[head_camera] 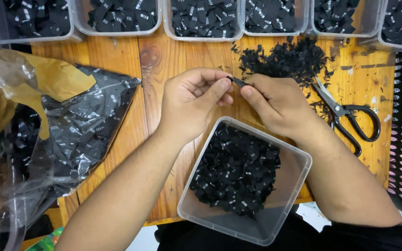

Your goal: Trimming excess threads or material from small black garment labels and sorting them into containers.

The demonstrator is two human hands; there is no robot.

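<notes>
While a small black label (237, 82) was pinched between both hands, its long axis ran from ten to four o'clock. The left hand (192, 103) and right hand (275, 103) were closed on it above the tub (298, 173), at its twelve o'clock.

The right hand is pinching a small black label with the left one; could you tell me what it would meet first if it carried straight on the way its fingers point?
Probably the left hand: the right hand points leftward and their fingertips already meet on the small black label.
</notes>
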